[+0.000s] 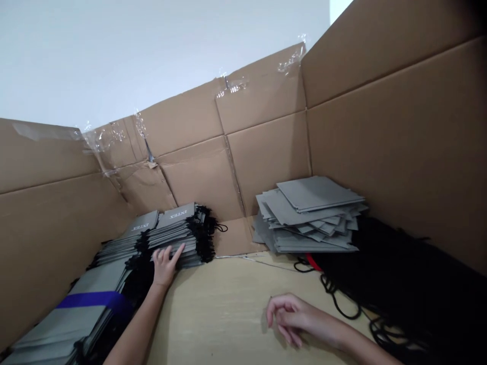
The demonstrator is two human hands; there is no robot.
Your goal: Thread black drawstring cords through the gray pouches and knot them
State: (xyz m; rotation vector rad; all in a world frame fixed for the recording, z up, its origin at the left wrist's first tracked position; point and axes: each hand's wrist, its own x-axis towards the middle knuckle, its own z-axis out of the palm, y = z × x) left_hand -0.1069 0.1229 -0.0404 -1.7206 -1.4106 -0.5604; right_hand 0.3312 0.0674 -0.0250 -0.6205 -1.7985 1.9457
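My left hand point(165, 264) rests against the front of a stack of flat grey pieces point(173, 230) printed "INTEX", with black cords bunched along the right side. Its fingers are spread, and nothing is visibly gripped. My right hand point(287, 315) is over the table with fingers loosely bent and apart, holding nothing that shows. Beyond it, a loose, uneven pile of plain grey sheets point(315, 223) stands at the back right. Beside this pile lies a mass of black cords point(411, 284), with a few loops hanging toward the table.
Tall cardboard walls point(190, 126), patched with clear tape, enclose the back and both sides of the pale table point(213, 314). More grey stacks line the left, one with a purple band point(89, 300). A red strip point(313, 262) shows under the right pile.
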